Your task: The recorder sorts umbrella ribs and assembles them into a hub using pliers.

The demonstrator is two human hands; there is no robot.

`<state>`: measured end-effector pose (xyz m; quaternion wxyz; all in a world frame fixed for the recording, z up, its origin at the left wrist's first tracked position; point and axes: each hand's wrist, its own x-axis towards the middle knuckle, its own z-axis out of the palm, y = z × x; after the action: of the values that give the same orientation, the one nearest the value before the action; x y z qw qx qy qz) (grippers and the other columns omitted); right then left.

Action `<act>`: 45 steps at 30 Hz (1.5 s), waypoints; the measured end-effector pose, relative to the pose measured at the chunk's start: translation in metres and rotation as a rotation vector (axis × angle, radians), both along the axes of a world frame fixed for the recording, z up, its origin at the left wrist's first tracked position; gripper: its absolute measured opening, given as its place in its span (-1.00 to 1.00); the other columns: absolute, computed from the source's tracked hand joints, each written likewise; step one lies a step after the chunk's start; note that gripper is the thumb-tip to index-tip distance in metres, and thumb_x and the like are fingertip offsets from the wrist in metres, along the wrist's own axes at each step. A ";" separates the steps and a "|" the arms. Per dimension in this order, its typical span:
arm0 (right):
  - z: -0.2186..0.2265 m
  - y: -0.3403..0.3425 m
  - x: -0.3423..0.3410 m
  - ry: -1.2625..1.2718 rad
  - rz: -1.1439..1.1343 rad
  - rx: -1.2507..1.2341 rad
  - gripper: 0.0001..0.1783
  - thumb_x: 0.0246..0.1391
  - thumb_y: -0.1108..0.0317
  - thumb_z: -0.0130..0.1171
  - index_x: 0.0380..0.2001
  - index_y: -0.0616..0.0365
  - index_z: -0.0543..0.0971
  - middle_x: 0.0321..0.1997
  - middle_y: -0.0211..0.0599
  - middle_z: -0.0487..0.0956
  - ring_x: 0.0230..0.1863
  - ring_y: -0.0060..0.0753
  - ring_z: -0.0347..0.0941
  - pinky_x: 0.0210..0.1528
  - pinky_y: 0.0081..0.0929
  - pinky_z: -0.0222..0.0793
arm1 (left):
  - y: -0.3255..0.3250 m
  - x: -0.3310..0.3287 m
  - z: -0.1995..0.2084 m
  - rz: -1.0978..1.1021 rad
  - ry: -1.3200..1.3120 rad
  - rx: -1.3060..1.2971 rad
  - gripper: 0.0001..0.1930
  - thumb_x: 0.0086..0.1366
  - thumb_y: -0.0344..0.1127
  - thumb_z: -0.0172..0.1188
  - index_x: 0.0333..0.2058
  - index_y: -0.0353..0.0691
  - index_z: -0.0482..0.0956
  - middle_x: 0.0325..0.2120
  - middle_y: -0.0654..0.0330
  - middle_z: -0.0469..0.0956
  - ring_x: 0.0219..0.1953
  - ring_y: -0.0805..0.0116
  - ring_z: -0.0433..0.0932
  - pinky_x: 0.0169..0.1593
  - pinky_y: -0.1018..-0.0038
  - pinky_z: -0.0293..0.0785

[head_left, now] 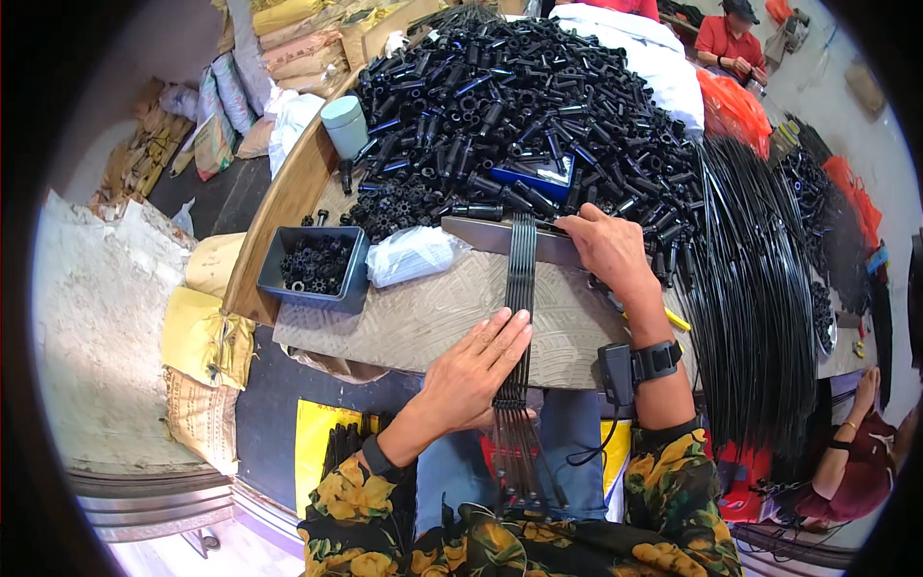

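Observation:
A flat row of thin dark rods (520,274) runs from the work board over its near edge toward my lap. My left hand (466,380) has its fingers stretched over the rods, with a fingertip showing past their right side lower down; it holds the row. The rods' far ends lie across a flat metal bar (471,231). Beside those ends, at the bar's right part, my right hand (608,250) is closed with its fingertips together. What sits between them is too small to make out. A black device is strapped to my right wrist.
A large heap of black tubular parts (519,96) covers the far side. A grey bin (317,293) of small black parts, a clear plastic bag (415,255) and a pale green cup (344,125) stand left. Long black rods (755,288) hang at right. Other people sit farther right.

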<state>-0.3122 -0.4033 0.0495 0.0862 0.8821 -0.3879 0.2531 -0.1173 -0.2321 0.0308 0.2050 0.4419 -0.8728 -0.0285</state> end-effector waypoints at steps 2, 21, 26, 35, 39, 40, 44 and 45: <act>0.004 0.001 -0.002 -0.033 0.024 0.004 -0.84 -0.04 0.38 0.04 -0.37 -0.02 0.57 -0.57 -0.35 0.37 -0.56 -0.24 0.43 -0.55 -0.36 0.30 | 0.000 0.000 0.003 0.000 0.017 0.004 -0.13 -0.05 0.22 0.16 0.06 -0.39 0.25 0.13 0.00 0.21 0.19 0.04 0.16 0.17 0.25 0.16; 0.010 0.003 -0.005 -0.036 0.009 0.008 -0.85 -0.05 0.37 0.07 -0.38 -0.05 0.59 -0.59 -0.36 0.37 -0.57 -0.25 0.41 -0.56 -0.37 0.29 | -0.002 0.003 -0.004 -0.018 -0.032 -0.027 -0.14 -0.03 0.22 0.14 0.07 -0.41 0.24 0.13 -0.04 0.18 0.19 0.01 0.15 0.17 0.23 0.15; 0.005 0.002 -0.003 -0.031 0.052 -0.006 -0.86 -0.05 0.38 0.07 -0.40 -0.03 0.59 -0.59 -0.35 0.37 -0.57 -0.26 0.41 -0.55 -0.39 0.28 | -0.001 0.000 0.000 -0.024 -0.002 -0.015 -0.14 -0.04 0.22 0.15 0.06 -0.42 0.24 0.12 -0.04 0.20 0.18 0.01 0.16 0.17 0.25 0.15; 0.005 0.000 0.000 0.000 0.035 -0.056 -0.85 -0.08 0.40 0.05 -0.42 -0.03 0.58 -0.56 -0.38 0.40 -0.50 -0.32 0.43 -0.48 -0.42 0.31 | -0.002 0.001 0.004 -0.026 0.028 0.030 -0.23 -0.03 0.06 0.18 0.09 -0.33 0.24 0.14 0.05 0.19 0.19 0.09 0.17 0.17 0.29 0.16; 0.007 -0.002 -0.008 0.005 0.020 -0.062 -0.87 -0.08 0.39 0.04 -0.44 -0.02 0.57 -0.56 -0.39 0.41 -0.48 -0.32 0.44 -0.44 -0.42 0.32 | -0.005 0.001 0.008 -0.052 -0.023 0.062 -0.21 -0.05 0.05 0.20 0.11 -0.29 0.21 0.16 0.10 0.17 0.20 0.10 0.14 0.18 0.30 0.14; 0.007 -0.003 -0.008 -0.006 0.026 -0.055 -0.87 -0.06 0.38 0.04 -0.44 -0.02 0.57 -0.55 -0.40 0.41 -0.48 -0.32 0.44 -0.44 -0.42 0.32 | -0.005 0.000 0.009 -0.056 -0.025 0.062 -0.21 -0.05 0.05 0.20 0.11 -0.29 0.21 0.16 0.10 0.17 0.20 0.10 0.14 0.18 0.30 0.14; 0.008 0.000 -0.006 -0.015 0.014 -0.008 -0.88 -0.03 0.36 0.02 -0.45 -0.02 0.56 -0.54 -0.40 0.42 -0.48 -0.30 0.44 -0.44 -0.41 0.32 | -0.004 0.000 0.010 -0.060 0.042 0.118 -0.15 -0.16 0.00 0.26 0.13 -0.21 0.19 0.18 0.13 0.13 0.21 0.11 0.11 0.20 0.29 0.11; 0.007 0.001 -0.005 -0.015 0.014 -0.008 -0.88 -0.03 0.36 0.02 -0.45 -0.02 0.56 -0.54 -0.40 0.42 -0.48 -0.30 0.44 -0.44 -0.41 0.32 | -0.004 0.001 0.008 -0.059 0.033 0.129 -0.13 -0.20 -0.03 0.29 0.14 -0.18 0.19 0.19 0.13 0.12 0.22 0.12 0.10 0.21 0.29 0.11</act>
<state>-0.3175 -0.4018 0.0568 0.0848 0.8824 -0.3815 0.2619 -0.1161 -0.2365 0.0388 0.1895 0.4277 -0.8784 -0.0982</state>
